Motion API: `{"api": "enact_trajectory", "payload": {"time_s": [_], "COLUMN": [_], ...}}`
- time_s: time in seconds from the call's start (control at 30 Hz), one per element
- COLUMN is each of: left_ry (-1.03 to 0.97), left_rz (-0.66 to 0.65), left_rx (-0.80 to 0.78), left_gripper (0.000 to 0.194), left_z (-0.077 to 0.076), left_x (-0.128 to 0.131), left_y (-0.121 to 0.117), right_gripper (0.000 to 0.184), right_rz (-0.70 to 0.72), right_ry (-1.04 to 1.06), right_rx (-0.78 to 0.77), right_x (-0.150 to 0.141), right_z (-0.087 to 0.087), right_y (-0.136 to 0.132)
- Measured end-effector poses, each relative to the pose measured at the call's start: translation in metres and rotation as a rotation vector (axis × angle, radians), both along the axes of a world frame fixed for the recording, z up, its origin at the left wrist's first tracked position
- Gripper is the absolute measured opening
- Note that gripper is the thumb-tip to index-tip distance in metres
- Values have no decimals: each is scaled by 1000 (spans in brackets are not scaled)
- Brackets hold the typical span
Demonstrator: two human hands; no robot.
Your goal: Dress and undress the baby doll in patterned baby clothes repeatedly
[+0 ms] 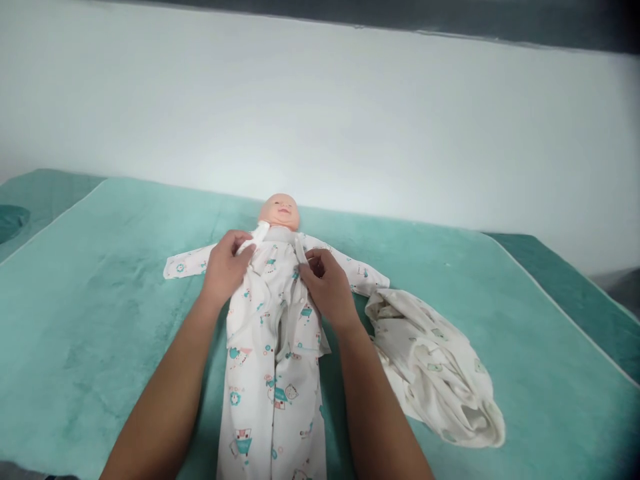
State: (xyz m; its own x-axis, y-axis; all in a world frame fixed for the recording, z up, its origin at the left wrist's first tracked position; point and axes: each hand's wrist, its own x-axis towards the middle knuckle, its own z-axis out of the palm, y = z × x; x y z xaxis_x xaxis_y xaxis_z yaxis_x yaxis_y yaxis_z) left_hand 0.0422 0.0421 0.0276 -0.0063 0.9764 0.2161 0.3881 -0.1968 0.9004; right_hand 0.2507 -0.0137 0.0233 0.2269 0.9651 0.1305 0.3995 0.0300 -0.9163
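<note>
A baby doll lies on its back with its head away from me. It wears a white printed jacket with long sleeves spread to both sides, its front open at the neck. White printed trousers stretch toward me, their upper part showing between the jacket fronts. At the left of the doll's chest, my left hand is closed on the jacket's front edge. Opposite it, my right hand pinches the other front edge with thumb and fingers. The doll's hands are hidden.
A crumpled white cloth with small green prints lies right of the doll, against the right sleeve's cuff. Beneath everything is a green plush cover with pale seam lines. Behind it rises a white wall.
</note>
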Motion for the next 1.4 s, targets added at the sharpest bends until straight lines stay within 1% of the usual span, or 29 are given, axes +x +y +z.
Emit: {"api": "enact_trajectory", "payload": {"time_s": [0.03, 0.1, 0.2, 0.27, 0.3, 0.33, 0.37, 0.4, 0.47, 0.5, 0.57, 0.6, 0.63, 0.67, 0.73, 0.83, 0.93, 1.0, 1.03, 1.1, 1.13, 1.2, 1.23, 1.3, 1.37, 1.4], "left_ry": [-4, 35, 230, 375, 423, 447, 451, 438, 386, 365, 367, 390, 423, 463, 551, 689, 788, 818, 827, 845, 858, 880, 888, 900, 906, 909], "left_rz": [41, 132, 278, 337, 345, 340, 319, 280, 146, 64, -80, -119, -133, -125, -72, 39, 169, 224, 236, 251, 254, 256, 257, 253, 249, 244], "left_rx": [-18, -42, -54, -4, 41, 96, 154, 213, 310, 339, 350, 332, 305, 273, 207, 143, 72, 26, 11, -2, -5, -1, 8, 33, 45, 43], "left_gripper": [21, 22, 25, 33, 38, 41, 43, 44, 43, 41, 39, 38, 38, 39, 40, 41, 38, 37, 37, 36, 35, 35, 36, 39, 41, 42], "left_z": [0, 0, -1, -1, -1, -1, -1, -1, -2, -3, -8, -11, -14, -17, -22, -22, -18, -15, -15, -15, -16, -19, -20, -22, -23, -23], "left_x": [-7, -25, -46, -51, -50, -46, -41, -36, -24, -18, -10, -8, -7, -6, -8, -12, -16, -17, -17, -16, -16, -14, -14, -13, -14, -14], "left_y": [3, 10, 17, 16, 14, 11, 8, 5, 2, 2, 6, 9, 13, 18, 25, 32, 33, 32, 32, 32, 32, 32, 32, 31, 30, 29], "right_gripper": [18, 18, 16, 17, 18, 19, 20, 22, 28, 31, 37, 38, 39, 39, 40, 41, 40, 39, 39, 38, 37, 37, 36, 32, 27, 27], "right_rz": [-16, -96, -288, -406, -432, -428, -395, -332, -139, -29, 160, 215, 234, 234, 212, 142, 8, -69, -87, -72, -32, 121, 213, 382, 482, 510], "right_ry": [-5, -94, -311, -388, -399, -401, -402, -411, -462, -479, -446, -406, -363, -336, -346, -468, -610, -667, -681, -671, -649, -618, -633, -788, -1010, -1099], "right_rx": [-6, -44, -90, -19, 48, 125, 200, 271, 378, 405, 394, 367, 337, 316, 303, 273, 128, 43, 40, 117, 171, 228, 218, 137, 32, -18], "right_x": [8, 31, 66, 76, 75, 69, 60, 49, 25, 14, 1, -1, -1, 1, 9, 23, 37, 42, 43, 38, 33, 13, -1, -33, -66, -81], "right_z": [-3, -12, -22, -24, -23, -21, -18, -16, -11, -10, -9, -11, -13, -15, -21, -30, -36, -38, -37, -29, -23, -5, 5, 25, 39, 44], "right_y": [2, 5, 8, 8, 8, 7, 6, 5, 3, 2, 2, 4, 7, 11, 23, 41, 53, 56, 56, 58, 60, 66, 70, 79, 87, 90]}}
